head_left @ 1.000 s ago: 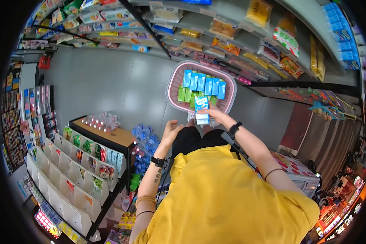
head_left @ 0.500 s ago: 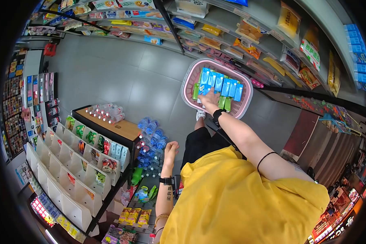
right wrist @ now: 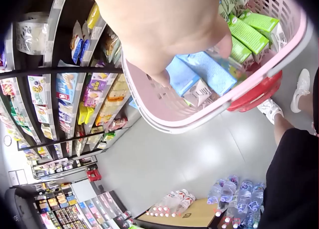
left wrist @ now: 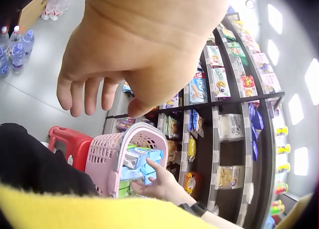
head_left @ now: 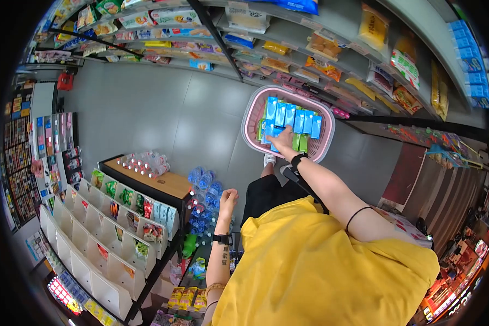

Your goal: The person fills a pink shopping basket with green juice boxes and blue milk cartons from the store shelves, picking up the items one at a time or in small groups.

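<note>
A pink basket [head_left: 327, 142] holds several blue drink cartons [head_left: 290, 116] and green drink cartons [right wrist: 247, 35]. My right hand [head_left: 282, 141] reaches into its near side, fingers spread against the blue cartons. Its thumb and fingers lie either side of two blue cartons [right wrist: 209, 71] in the right wrist view; the hand itself hides part of them. The left wrist view shows the right hand [left wrist: 158, 185] from the side, fingers apart at the cartons. My left hand [head_left: 229, 202] hangs in the air left of my body, fingers loosely curled around nothing.
Under the basket stands a red stool [left wrist: 75, 143]. Shelves of packaged snacks [head_left: 323, 46] rise close behind it. To the left are a wooden-topped stand [head_left: 165, 181] with bottles, a group of water bottles [head_left: 204, 190] on the floor and a white compartment rack [head_left: 100, 228].
My right hand has carried a blue and white carton into the basket, and its fingers have spread among the cartons there. My left hand has drawn back from near the basket.
</note>
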The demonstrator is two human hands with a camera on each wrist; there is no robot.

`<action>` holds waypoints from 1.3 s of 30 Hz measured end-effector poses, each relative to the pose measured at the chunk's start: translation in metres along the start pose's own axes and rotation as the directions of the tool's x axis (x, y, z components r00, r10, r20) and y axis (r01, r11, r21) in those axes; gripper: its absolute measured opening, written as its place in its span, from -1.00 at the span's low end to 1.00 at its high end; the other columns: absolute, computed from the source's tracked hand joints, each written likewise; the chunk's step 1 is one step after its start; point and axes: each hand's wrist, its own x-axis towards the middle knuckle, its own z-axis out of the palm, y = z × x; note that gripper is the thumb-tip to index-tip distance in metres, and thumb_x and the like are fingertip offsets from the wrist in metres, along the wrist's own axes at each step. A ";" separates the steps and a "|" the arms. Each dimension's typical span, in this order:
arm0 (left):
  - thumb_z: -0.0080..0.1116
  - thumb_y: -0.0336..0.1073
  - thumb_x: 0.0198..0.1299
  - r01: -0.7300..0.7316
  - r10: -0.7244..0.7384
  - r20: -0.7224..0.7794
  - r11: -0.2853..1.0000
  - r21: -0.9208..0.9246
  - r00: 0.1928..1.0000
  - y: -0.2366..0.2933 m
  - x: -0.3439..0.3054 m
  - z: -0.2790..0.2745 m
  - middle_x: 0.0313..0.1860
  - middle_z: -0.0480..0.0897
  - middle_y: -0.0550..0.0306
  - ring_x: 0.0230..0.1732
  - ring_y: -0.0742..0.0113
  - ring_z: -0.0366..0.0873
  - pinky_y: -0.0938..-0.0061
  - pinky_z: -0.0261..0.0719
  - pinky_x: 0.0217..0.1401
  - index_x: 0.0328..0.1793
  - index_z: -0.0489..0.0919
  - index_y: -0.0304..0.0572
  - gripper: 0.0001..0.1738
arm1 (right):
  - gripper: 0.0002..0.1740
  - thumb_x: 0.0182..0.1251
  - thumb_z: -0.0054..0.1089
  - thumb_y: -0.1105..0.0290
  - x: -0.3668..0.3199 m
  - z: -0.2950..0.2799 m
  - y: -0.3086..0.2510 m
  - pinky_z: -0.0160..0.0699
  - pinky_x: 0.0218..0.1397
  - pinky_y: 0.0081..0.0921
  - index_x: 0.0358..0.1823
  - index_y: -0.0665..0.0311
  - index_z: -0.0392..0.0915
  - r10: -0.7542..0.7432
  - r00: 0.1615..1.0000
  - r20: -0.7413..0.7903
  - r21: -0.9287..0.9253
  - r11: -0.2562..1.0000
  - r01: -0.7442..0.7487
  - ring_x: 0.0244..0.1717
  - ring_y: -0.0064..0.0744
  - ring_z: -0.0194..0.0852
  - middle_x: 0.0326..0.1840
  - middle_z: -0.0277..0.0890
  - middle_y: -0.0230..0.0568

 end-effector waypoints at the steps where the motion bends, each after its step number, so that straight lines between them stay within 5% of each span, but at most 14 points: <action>1: 0.18 -0.05 0.41 -0.013 0.012 0.017 1.000 0.022 1.000 0.005 0.004 0.002 0.03 0.64 0.24 0.05 0.39 0.58 0.37 0.47 0.10 0.13 0.56 -0.08 -0.66 | 0.12 -0.10 0.63 0.05 0.005 -0.004 0.016 0.39 0.37 -0.04 0.38 0.38 0.12 -0.043 0.998 0.043 0.068 0.997 0.040 0.31 0.29 0.34 0.27 0.32 0.33; 4: 0.17 -0.06 0.41 -0.062 0.056 0.081 0.995 0.083 0.995 0.027 0.019 0.013 0.03 0.65 0.22 0.04 0.39 0.60 0.40 0.48 0.07 0.15 0.56 -0.11 -0.65 | -0.20 0.01 0.55 0.08 0.016 -0.029 0.072 0.44 0.31 -0.12 0.20 0.37 0.40 -0.180 0.976 0.119 0.136 0.977 0.164 0.23 0.18 0.46 0.12 0.50 0.27; 5: 0.17 -0.07 0.41 -0.083 0.072 0.105 0.991 0.102 0.992 0.035 0.025 0.018 0.03 0.65 0.21 0.04 0.38 0.60 0.41 0.49 0.07 0.16 0.56 -0.11 -0.64 | -0.37 0.06 0.51 0.14 0.024 -0.035 0.100 0.61 0.05 -0.18 0.08 0.36 0.48 -0.185 0.967 0.173 0.212 0.966 0.147 -0.05 0.03 0.65 -0.09 0.63 0.14; 6: 0.16 -0.07 0.41 -0.107 0.090 0.134 0.987 0.121 0.987 0.045 0.033 0.023 0.03 0.65 0.20 0.04 0.38 0.60 0.41 0.49 0.07 0.16 0.56 -0.12 -0.64 | -0.60 0.15 0.48 0.32 0.017 -0.059 0.107 0.61 -0.43 -0.37 -0.06 0.36 0.55 -0.061 0.959 0.278 0.307 0.951 -0.029 -0.49 -0.33 0.65 -0.40 0.64 -0.16; 7: 0.16 -0.08 0.41 -0.134 0.110 0.158 0.980 0.149 0.981 0.054 0.041 0.028 0.03 0.66 0.18 0.03 0.37 0.61 0.41 0.50 0.06 0.18 0.55 -0.15 -0.63 | -0.71 0.22 0.39 0.39 0.012 -0.081 0.121 0.54 -0.56 -0.44 -0.10 0.33 0.56 -0.038 0.926 0.375 0.382 0.917 -0.117 -0.60 -0.42 0.60 -0.49 0.62 -0.21; 11: 0.16 -0.07 0.39 -0.272 0.195 0.288 0.926 0.260 0.938 0.095 0.073 0.057 -0.02 0.66 0.18 0.02 0.36 0.61 0.39 0.52 0.03 0.14 0.56 -0.15 -0.63 | -0.84 0.34 0.22 0.38 -0.027 -0.155 0.183 0.39 -0.72 -0.46 -0.39 0.28 0.55 0.152 0.951 0.271 0.459 0.848 -0.267 -0.75 -0.44 0.47 -0.63 0.55 -0.24; 14: 0.11 -0.06 0.40 -0.390 0.222 0.434 0.852 0.350 0.873 0.133 0.087 0.095 0.03 0.66 0.18 0.07 0.31 0.62 0.35 0.51 0.08 0.12 0.56 -0.09 -0.66 | -0.74 0.32 0.28 0.25 -0.063 -0.196 0.235 0.46 -0.64 -0.40 -0.43 0.30 0.61 0.310 0.947 0.090 0.453 0.834 -0.316 -0.70 -0.45 0.51 -0.63 0.58 -0.23; 17: 0.18 -0.16 0.35 -0.503 0.288 0.539 0.808 0.307 0.791 0.167 0.082 0.148 -0.15 0.65 0.19 -0.13 0.42 0.56 0.51 0.50 -0.05 0.03 0.60 -0.19 -0.71 | -0.66 0.24 0.31 0.14 -0.108 -0.209 0.296 0.61 -0.21 -0.28 -0.43 0.32 0.67 0.387 0.910 -0.151 0.387 0.870 -0.306 -0.40 -0.24 0.65 -0.49 0.66 -0.13; 20: 0.23 -0.18 0.36 -0.698 0.303 0.712 0.620 0.357 0.633 0.205 0.059 0.209 -0.09 0.68 0.11 -0.05 0.35 0.60 0.46 0.54 0.05 0.08 0.59 -0.26 -0.67 | -0.70 0.19 0.34 0.22 -0.159 -0.195 0.364 0.52 -0.26 -0.22 -0.50 0.34 0.66 0.373 0.869 -0.324 0.392 0.889 -0.236 -0.49 -0.26 0.53 -0.57 0.58 -0.12; 22: 0.26 -0.16 0.37 -0.771 0.246 0.812 0.539 0.339 0.529 0.233 0.017 0.248 -0.02 0.69 0.03 0.06 0.28 0.63 0.41 0.56 0.17 0.13 0.55 -0.32 -0.61 | -0.70 0.15 0.37 0.18 -0.197 -0.175 0.406 0.58 -0.12 -0.15 -0.41 0.32 0.69 0.526 0.812 -0.254 0.485 0.796 -0.363 -0.29 -0.06 0.67 -0.40 0.68 0.01; 25: 0.26 -0.17 0.37 -0.900 0.223 0.922 0.377 0.219 0.318 0.259 -0.035 0.301 -0.03 0.70 0.00 0.07 0.23 0.66 0.36 0.58 0.15 0.13 0.55 -0.32 -0.61 | -0.75 0.17 0.31 0.36 -0.254 -0.154 0.426 0.28 -0.67 -0.31 -0.61 0.31 0.57 0.643 0.756 -0.122 0.798 0.517 -0.311 -0.75 -0.32 0.42 -0.68 0.53 -0.15; 29: 0.25 -0.19 0.37 -0.941 0.164 0.976 0.328 0.081 0.141 0.279 -0.103 0.358 0.01 0.71 0.01 0.07 0.26 0.66 0.38 0.58 0.14 0.17 0.56 -0.29 -0.62 | -0.79 0.26 0.31 0.41 -0.278 -0.143 0.446 0.34 -0.75 -0.33 -0.50 0.36 0.58 0.763 0.616 0.196 0.839 0.195 -0.508 -0.75 -0.31 0.45 -0.66 0.50 -0.13; 35: 0.27 -0.30 0.36 -0.954 0.211 0.977 0.296 -0.041 0.023 0.312 -0.214 0.433 0.04 0.67 0.09 0.06 0.31 0.64 0.40 0.59 0.15 0.17 0.57 -0.27 -0.68 | -0.91 0.32 0.24 0.42 -0.226 -0.180 0.484 0.39 -0.69 -0.40 -0.26 0.28 0.60 0.693 0.667 0.273 0.851 0.149 -0.503 -0.66 -0.38 0.51 -0.51 0.57 -0.19; 39: 0.24 -0.47 0.27 -0.986 0.461 0.884 0.093 -0.136 -0.078 0.344 -0.287 0.497 0.12 0.63 0.06 0.15 0.25 0.58 0.32 0.51 0.26 0.16 0.58 -0.24 -0.68 | -0.83 0.31 0.27 0.33 -0.174 -0.246 0.516 0.55 -0.50 -0.49 -0.16 0.24 0.61 0.533 0.838 0.119 0.844 0.391 -0.368 -0.52 -0.46 0.58 -0.42 0.62 -0.27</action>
